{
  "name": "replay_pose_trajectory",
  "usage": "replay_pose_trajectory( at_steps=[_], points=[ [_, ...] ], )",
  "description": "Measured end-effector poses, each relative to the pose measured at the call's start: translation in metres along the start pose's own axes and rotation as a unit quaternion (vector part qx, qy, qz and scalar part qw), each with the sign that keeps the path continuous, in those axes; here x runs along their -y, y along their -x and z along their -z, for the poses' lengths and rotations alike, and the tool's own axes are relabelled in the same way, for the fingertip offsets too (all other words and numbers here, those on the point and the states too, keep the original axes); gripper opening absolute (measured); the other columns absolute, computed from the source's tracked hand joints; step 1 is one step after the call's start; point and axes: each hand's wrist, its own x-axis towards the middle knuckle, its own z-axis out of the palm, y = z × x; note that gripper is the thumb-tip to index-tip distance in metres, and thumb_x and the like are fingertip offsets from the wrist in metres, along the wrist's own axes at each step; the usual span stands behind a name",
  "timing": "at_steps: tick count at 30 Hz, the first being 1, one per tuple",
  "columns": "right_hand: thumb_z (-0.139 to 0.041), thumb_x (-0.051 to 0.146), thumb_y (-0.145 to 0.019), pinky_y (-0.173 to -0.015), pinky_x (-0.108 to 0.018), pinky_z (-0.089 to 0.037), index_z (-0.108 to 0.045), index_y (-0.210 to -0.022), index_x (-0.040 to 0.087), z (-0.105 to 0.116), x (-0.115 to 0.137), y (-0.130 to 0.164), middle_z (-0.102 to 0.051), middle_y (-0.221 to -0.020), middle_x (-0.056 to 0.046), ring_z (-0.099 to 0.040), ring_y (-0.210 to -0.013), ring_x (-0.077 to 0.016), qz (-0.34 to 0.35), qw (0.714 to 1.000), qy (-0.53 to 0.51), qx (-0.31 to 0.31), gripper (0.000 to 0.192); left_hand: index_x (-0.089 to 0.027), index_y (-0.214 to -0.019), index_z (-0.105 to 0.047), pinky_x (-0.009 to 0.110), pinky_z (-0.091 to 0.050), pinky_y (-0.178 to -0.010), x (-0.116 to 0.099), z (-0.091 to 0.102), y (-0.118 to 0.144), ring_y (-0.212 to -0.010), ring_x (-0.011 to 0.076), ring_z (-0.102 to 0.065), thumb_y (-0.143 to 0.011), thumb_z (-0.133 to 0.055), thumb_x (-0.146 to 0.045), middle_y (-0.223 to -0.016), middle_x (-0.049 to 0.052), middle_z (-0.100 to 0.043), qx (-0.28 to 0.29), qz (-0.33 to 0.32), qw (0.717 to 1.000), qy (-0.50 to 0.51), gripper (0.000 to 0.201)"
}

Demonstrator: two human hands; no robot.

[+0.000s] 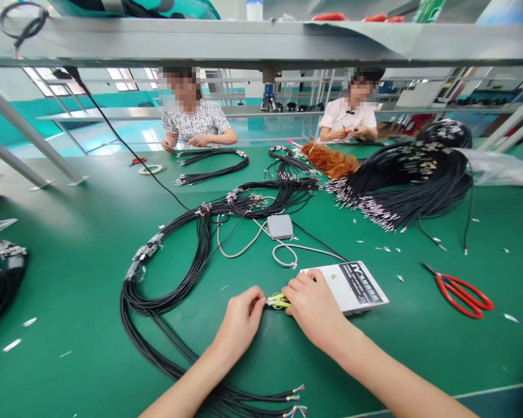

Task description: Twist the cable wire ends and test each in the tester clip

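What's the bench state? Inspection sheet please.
Surface: green mat, wire offcuts scattered.
Job's things: yellow-green part pinched between both hands, beside white box.
Clutter: red scissors, grey pedal, tape roll.
Grippers: left hand and right hand both on the part.
Cables: black bundles, big pile far right.
Surroundings: two people seated opposite, shelf overhead.

Worktop (pixel 82 261): green. Cable bundle (pixel 165 296): black. Wire ends (pixel 279 301) between the hands: yellow-green. Tester box (pixel 357 285): white, black label. Scissors (pixel 459 290): red handles. Foot switch (pixel 280 226): grey. Feather duster (pixel 331 161): orange-brown. Co-worker's blouse (pixel 196 123): white, dark-patterned.
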Motion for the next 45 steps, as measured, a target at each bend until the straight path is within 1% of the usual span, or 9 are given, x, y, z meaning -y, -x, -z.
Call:
replay_pose_trajectory(
  at_steps=[4, 9, 25, 31, 35, 38, 43, 44, 45],
  points=[
    [-0.077, 0.026, -0.078, -0.084, -0.039, -0.035, -0.066, -0.091, 0.019, 0.015, -0.006, 0.013, -0.073, -0.095, -0.003, -0.063, -0.093, -0.0226, -0.008, 0.999, -0.04, -0.035, 0.019, -0.019, -0.07, -0.055, 0.023, -0.033, -0.053, 0.0, 0.001, 0.0, -0.054, 0.0137, -0.043, -0.088, -0.044, -0.03, -0.059, -0.004, -0.047, 0.005, 0.006, 1.0, -0.002, 0.023],
    [-0.054, 0.014, -0.092, -0.09, -0.039, -0.039, -0.062, -0.103, 0.022, 0.022, -0.026, 0.072, -0.072, -0.111, -0.005, -0.062, -0.106, -0.0222, -0.092, 0.963, -0.113, -0.229, 0.016, -0.02, -0.069, -0.055, 0.023, -0.031, -0.053, 0.001, 0.002, 0.0, -0.053, 0.0136, -0.041, -0.087, -0.045, -0.032, -0.058, -0.004, -0.046, 0.011, 0.011, 1.0, 0.012, 0.024],
    [-0.055, 0.01, -0.088, -0.093, -0.046, -0.039, -0.061, -0.101, 0.023, -0.011, -0.017, 0.108, -0.073, -0.112, -0.004, -0.061, -0.108, -0.0267, -0.104, 0.957, -0.077, -0.258, 0.02, -0.018, -0.067, -0.056, 0.022, -0.033, -0.049, 0.011, 0.027, 0.004, -0.051, 0.0115, -0.042, -0.082, -0.053, -0.039, -0.056, -0.004, -0.047, -0.037, 0.051, 0.995, 0.082, 0.026],
    [-0.052, 0.014, -0.09, -0.085, -0.035, -0.052, -0.065, -0.104, 0.023, -0.022, 0.004, 0.131, -0.068, -0.115, -0.008, -0.064, -0.106, -0.0223, -0.052, 0.957, -0.137, -0.252, 0.021, -0.016, -0.068, -0.058, 0.022, -0.039, -0.047, 0.015, 0.097, -0.032, -0.047, 0.0107, -0.05, -0.068, -0.07, -0.045, -0.054, -0.003, -0.053, -0.141, 0.075, 0.976, 0.145, 0.031],
    [-0.051, 0.014, -0.09, -0.082, -0.034, -0.057, -0.065, -0.102, 0.021, -0.031, 0.01, 0.137, -0.069, -0.113, -0.01, -0.066, -0.102, -0.0222, -0.057, 0.96, -0.158, -0.225, 0.019, -0.021, -0.073, -0.042, 0.018, -0.034, -0.045, 0.021, 0.17, -0.084, -0.043, 0.007, -0.039, -0.085, -0.056, -0.037, -0.054, -0.009, -0.038, -0.336, 0.087, 0.928, 0.133, 0.024],
    [-0.052, 0.013, -0.09, -0.083, -0.037, -0.058, -0.064, -0.103, 0.021, -0.034, 0.012, 0.138, -0.068, -0.114, -0.011, -0.066, -0.103, -0.0234, -0.075, 0.959, -0.17, -0.214, 0.02, -0.021, -0.073, -0.038, 0.02, -0.04, -0.05, 0.021, 0.19, -0.103, -0.046, 0.0082, -0.044, -0.093, -0.046, -0.028, -0.054, -0.008, -0.038, -0.361, 0.106, 0.919, 0.116, 0.023],
    [-0.052, 0.01, -0.091, -0.086, -0.038, -0.058, -0.063, -0.106, 0.021, -0.032, 0.015, 0.14, -0.067, -0.116, -0.011, -0.064, -0.105, -0.0228, -0.091, 0.958, -0.192, -0.193, 0.021, -0.019, -0.076, -0.055, 0.024, -0.05, -0.065, 0.01, 0.126, -0.032, -0.065, 0.0134, -0.058, -0.069, -0.073, -0.021, -0.07, -0.003, -0.058, -0.228, 0.063, 0.969, 0.069, 0.02],
    [-0.051, 0.009, -0.091, -0.087, -0.039, -0.058, -0.062, -0.106, 0.02, -0.032, 0.016, 0.14, -0.067, -0.116, -0.011, -0.064, -0.105, -0.0226, -0.097, 0.957, -0.197, -0.188, 0.022, -0.02, -0.069, -0.058, 0.026, -0.051, -0.065, 0.008, 0.11, -0.006, -0.065, 0.0165, -0.061, -0.06, -0.079, -0.018, -0.068, -0.002, -0.061, -0.138, 0.048, 0.988, 0.056, 0.023],
    [-0.051, 0.008, -0.091, -0.087, -0.039, -0.058, -0.062, -0.106, 0.02, -0.031, 0.017, 0.14, -0.068, -0.115, -0.011, -0.064, -0.105, -0.0223, -0.102, 0.957, -0.201, -0.183, 0.022, -0.022, -0.072, -0.061, 0.029, -0.053, -0.072, 0.005, 0.096, 0.02, -0.074, 0.0198, -0.064, -0.064, -0.075, -0.017, -0.076, 0.0, -0.066, 0.054, -0.003, 0.998, -0.012, 0.016]
  ],
)
